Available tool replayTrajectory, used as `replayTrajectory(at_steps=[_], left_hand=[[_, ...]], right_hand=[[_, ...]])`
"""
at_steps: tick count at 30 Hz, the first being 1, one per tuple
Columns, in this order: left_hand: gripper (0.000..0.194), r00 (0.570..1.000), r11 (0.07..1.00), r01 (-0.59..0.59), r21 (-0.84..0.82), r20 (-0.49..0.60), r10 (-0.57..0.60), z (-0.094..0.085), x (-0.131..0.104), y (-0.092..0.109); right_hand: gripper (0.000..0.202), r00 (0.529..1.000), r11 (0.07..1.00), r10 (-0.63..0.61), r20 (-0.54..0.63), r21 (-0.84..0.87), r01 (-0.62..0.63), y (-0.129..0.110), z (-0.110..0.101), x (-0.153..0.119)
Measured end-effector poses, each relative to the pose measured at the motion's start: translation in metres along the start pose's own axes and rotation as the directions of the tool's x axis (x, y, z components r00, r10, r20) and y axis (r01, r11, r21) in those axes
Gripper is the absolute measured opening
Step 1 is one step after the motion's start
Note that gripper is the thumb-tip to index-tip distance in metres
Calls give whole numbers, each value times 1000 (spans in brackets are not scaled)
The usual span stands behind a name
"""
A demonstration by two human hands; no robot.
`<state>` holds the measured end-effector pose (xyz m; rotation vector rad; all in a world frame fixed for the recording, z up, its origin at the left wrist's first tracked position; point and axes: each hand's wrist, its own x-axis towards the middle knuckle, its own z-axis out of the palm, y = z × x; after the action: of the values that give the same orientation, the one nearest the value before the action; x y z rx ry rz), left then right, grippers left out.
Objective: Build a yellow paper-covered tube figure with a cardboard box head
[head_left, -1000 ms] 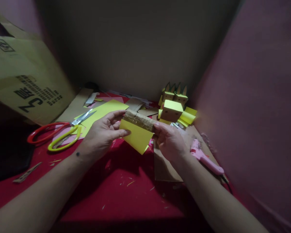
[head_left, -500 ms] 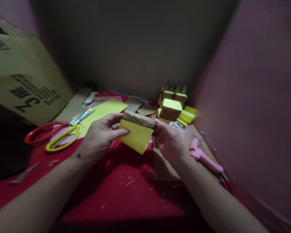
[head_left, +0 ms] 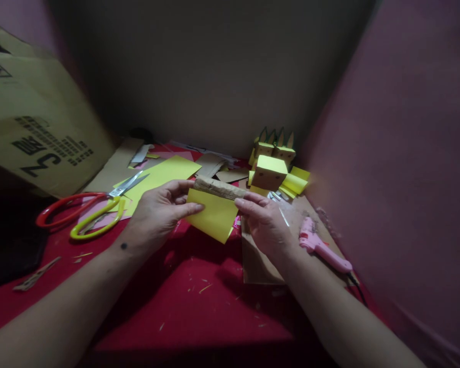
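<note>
Between my two hands, above the red cloth, is a piece of yellow paper (head_left: 210, 217) with a rolled strip of brown cardboard (head_left: 219, 188) along its far edge. My left hand (head_left: 166, 207) pinches the left side, its thumb lying on the yellow face and its fingers behind. At the right end, my right hand (head_left: 262, 217) grips the cardboard and the paper's corner between thumb and fingers. The fingertips behind the piece are hidden.
Scissors (head_left: 117, 197) with red and yellow handles lie left, partly on yellow sheets (head_left: 164, 176). A pink glue gun (head_left: 324, 248) rests on a cardboard sheet (head_left: 258, 266) at right. Small yellow-topped cardboard boxes (head_left: 270, 171) stand behind. A large carton (head_left: 42, 122) leans at left.
My right thumb has shifted left from the cardboard's end onto the yellow paper's corner. The left hand keeps its hold, and the piece has barely moved.
</note>
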<state>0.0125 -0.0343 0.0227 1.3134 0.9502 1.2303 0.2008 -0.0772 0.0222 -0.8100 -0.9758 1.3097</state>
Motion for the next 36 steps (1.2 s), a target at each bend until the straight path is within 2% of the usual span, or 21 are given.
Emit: replayTrajectory(at_steps=[8, 16, 28, 36], left_hand=[[52, 1000, 999, 15, -40, 9, -14, 4, -2, 3], [46, 1000, 997, -20, 69, -16, 21, 4, -6, 6], [28, 996, 988, -91, 125, -13, 94, 5, -9, 6], [23, 996, 984, -69, 165, -45, 78, 5, -9, 8]], right_hand=[[26, 999, 999, -34, 40, -25, 35, 4, -3, 1], [26, 999, 999, -32, 29, -5, 32, 6, -4, -1], [27, 999, 1000, -20, 25, -18, 20, 5, -4, 0], [26, 998, 999, -33, 48, -18, 34, 5, -3, -1]])
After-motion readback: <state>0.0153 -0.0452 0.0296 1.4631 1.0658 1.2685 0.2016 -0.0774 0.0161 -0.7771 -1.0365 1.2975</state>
